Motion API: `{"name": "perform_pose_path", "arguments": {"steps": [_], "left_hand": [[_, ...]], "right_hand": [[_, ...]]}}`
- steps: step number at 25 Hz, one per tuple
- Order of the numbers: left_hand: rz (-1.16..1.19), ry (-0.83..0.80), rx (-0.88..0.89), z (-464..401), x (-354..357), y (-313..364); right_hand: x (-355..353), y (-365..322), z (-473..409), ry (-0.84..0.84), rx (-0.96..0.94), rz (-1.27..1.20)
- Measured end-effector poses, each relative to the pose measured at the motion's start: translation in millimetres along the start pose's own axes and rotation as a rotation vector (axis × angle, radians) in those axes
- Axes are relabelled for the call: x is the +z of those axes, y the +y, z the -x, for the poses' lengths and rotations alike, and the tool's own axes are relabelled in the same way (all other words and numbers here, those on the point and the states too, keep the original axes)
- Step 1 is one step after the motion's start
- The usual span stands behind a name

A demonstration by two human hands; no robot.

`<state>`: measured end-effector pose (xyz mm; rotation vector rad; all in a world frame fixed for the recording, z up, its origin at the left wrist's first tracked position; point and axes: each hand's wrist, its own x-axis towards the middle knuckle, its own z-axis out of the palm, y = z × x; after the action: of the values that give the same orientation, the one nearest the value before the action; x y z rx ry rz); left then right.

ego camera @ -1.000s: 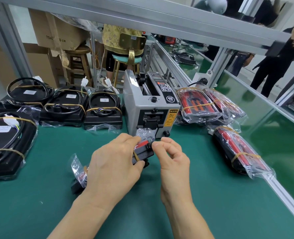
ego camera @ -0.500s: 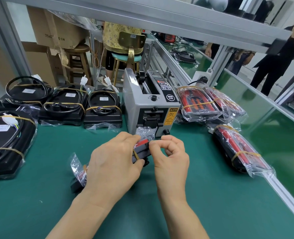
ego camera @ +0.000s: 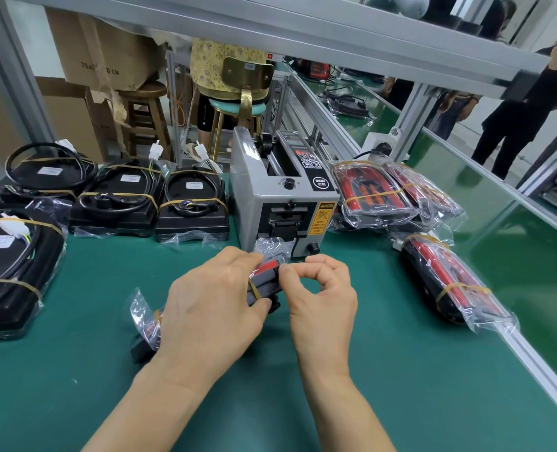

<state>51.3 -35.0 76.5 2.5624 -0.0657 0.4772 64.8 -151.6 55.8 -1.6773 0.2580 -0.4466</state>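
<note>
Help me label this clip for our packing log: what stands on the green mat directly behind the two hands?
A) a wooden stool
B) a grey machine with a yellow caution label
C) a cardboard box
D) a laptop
B: the grey machine with its yellow caution label stands just beyond the left hand and right hand, which hold a bagged black-and-red part.

Glossy crinkled plastic bag (ego camera: 268, 247), matt green mat (ego camera: 401, 370), smooth grey metal dispenser (ego camera: 254, 197)

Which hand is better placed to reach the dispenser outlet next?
Right: the right hand only pinches the bagged part, close to the dispenser; the left hand grips most of it.
</note>
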Motion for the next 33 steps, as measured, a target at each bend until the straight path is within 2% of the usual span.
{"name": "perform_pose_path", "arguments": {"steps": [11, 15, 17, 21, 27, 33], "left_hand": [[0.005, 0.007, -0.002, -0.3, 0.2, 0.2], [0.004, 0.013, 0.003, 0.4, 0.5, -0.1], [0.007, 0.008, 0.006, 0.5, 0.3, -0.2], [0.018, 0.008, 0.012, -1.1, 1.2, -1.2], [0.049, 0.031, 0.018, -3.0, 0.8, -1.5], [0.053, 0.035, 0.014, -1.8, 1.1, -0.8]], "right_hand": [[-1.2, 2.3, -2.2, -0.033, 0.059, -0.012], [1.5, 5.9, 0.0, -0.15, 0.269, -0.328], [4.6, 4.3, 0.7, -0.205, 0.3, -0.389], [5.2, 3.6, -2.5, -0.226, 0.251, -0.343], [-2.4, 5.0, -4.5, -0.358, 0.232, -0.272], [-2.3, 1.6, -16.6, -0.283, 0.278, -0.306]]}}
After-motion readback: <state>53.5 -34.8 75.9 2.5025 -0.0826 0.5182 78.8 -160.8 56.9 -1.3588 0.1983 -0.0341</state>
